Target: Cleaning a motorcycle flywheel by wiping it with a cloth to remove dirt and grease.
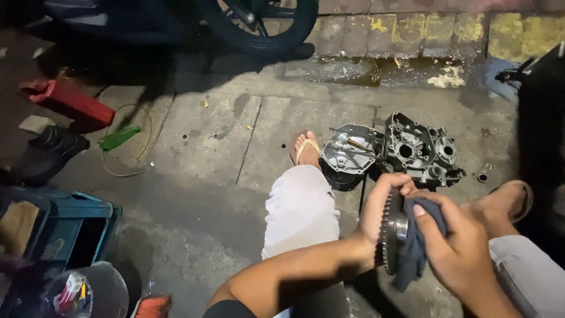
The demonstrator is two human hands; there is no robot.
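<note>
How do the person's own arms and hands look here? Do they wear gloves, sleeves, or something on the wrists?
Both hands are bare, without gloves: the left hand and the right hand. No ring, watch or band shows on either. The left forearm is uncovered along its length; a dark sleeve edge appears only near the upper arm. The right wrist is also uncovered, and no sleeve is visible there.

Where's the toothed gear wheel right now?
In the head view, lower right of centre, the toothed gear wheel is held on edge in the left hand, with the right hand pressing a dark rag against it, just below the engine casings.
</note>
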